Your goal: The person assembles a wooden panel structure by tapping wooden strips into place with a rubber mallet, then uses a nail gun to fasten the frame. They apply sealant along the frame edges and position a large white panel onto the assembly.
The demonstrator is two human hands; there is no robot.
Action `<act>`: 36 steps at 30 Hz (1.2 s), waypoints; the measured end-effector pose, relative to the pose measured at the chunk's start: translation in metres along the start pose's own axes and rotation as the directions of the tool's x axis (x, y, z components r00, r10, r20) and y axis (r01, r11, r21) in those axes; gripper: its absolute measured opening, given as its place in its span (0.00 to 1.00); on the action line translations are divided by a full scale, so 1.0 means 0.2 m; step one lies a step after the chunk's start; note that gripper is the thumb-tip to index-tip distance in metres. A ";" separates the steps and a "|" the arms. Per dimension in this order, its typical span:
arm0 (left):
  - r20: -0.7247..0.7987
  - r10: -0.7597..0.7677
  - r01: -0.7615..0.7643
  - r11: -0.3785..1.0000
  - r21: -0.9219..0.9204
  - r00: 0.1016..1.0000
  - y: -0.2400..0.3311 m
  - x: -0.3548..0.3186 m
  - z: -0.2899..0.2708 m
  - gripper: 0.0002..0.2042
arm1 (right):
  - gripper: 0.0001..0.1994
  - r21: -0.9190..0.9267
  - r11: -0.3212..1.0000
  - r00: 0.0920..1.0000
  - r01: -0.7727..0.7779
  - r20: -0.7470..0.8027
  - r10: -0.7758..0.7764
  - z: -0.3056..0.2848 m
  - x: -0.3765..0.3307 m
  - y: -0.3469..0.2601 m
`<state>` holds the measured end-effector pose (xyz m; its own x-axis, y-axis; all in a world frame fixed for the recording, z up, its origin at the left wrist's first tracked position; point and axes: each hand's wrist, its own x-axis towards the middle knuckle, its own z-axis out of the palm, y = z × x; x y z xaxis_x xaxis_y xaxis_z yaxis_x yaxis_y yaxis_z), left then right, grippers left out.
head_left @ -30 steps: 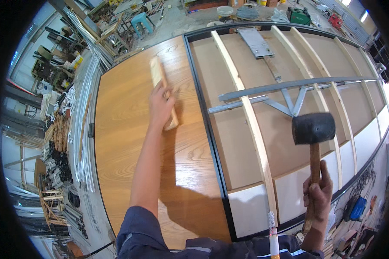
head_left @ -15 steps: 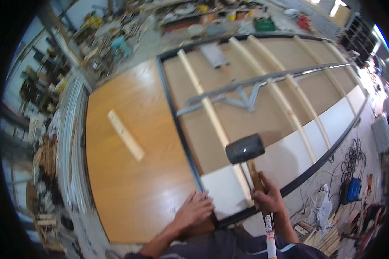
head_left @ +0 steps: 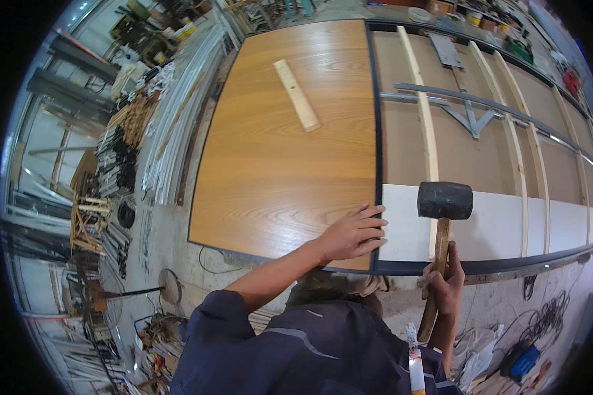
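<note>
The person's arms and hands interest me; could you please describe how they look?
The left hand and right hand are bare, without gloves. A dark navy sleeve leaves the left forearm uncovered; the matching top carries a pale grey stripe.

Glossy wood-grain panel (head_left: 283, 178), matt rubber-looking mallet head (head_left: 445, 200), wooden handle (head_left: 443, 236), bare-wood slats (head_left: 427, 135)

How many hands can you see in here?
2. The left hand rests with its fingertips at the dark strip beside the brown panel; the right hand holds the black-headed mallet. No others show.
</note>
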<state>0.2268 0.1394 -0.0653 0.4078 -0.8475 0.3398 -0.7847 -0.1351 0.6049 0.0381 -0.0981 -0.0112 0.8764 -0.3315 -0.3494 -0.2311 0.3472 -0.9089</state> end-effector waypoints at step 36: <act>-0.006 -0.887 0.733 -0.377 -0.565 -0.461 1.18 -4.59 1.21 0.19 | 0.20 -0.678 0.578 0.887 0.454 0.402 -0.226 2.63 0.28 0.84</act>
<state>-0.4465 0.7612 -0.4081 0.5110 0.5138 -0.6891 0.8592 -0.2802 0.4282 0.2705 0.4028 -0.0640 0.9997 -0.0197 -0.0134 -0.0220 -0.5443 -0.8386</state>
